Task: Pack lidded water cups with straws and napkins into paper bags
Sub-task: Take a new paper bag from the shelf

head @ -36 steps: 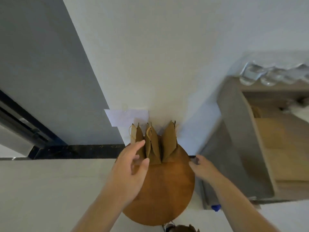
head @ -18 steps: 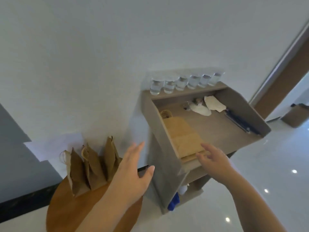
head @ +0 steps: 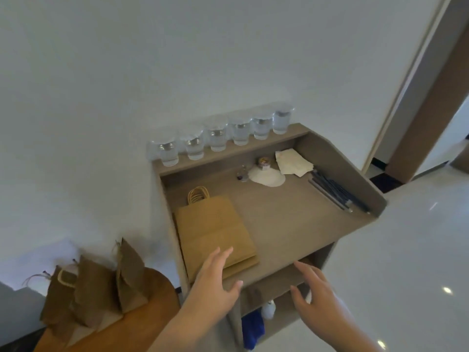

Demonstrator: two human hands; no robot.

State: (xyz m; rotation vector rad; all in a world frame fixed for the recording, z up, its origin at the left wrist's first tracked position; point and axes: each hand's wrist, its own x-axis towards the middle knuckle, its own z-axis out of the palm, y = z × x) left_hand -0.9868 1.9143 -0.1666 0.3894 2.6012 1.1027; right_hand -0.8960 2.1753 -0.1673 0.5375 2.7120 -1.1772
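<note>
- A grey-brown wooden stand (head: 279, 217) with raised side walls stands against the white wall, in the middle of the view.
- Six clear lidded plastic cups of water (head: 217, 135) stand in a row on the stand's far ledge, close together.
- A stack of flat tan paper bags with twisted handles (head: 213, 229) lies on the left part of the stand's work surface, handles pointing to the far side.
- White folded napkins (head: 293, 162) lie in the far right corner, and a bundle of dark straws (head: 332, 191) lies along the right wall.
- Left of the napkins there are a flat white round piece (head: 267, 176) and a small jar (head: 264, 162).
- The left hand (head: 215, 283) is over the near edge of the flat bags, fingers straight and spread; I cannot tell whether it touches them.
- The right hand (head: 314, 295) is just in front of the stand's near edge, fingers apart and relaxed, holding nothing.
- Three brown paper bags with pinched tops (head: 94, 295) stand upright on a round wooden table (head: 142, 318) at near left.
- On the lower shelf there are a blue item (head: 252, 329) and a small white bottle (head: 269, 309).
</note>
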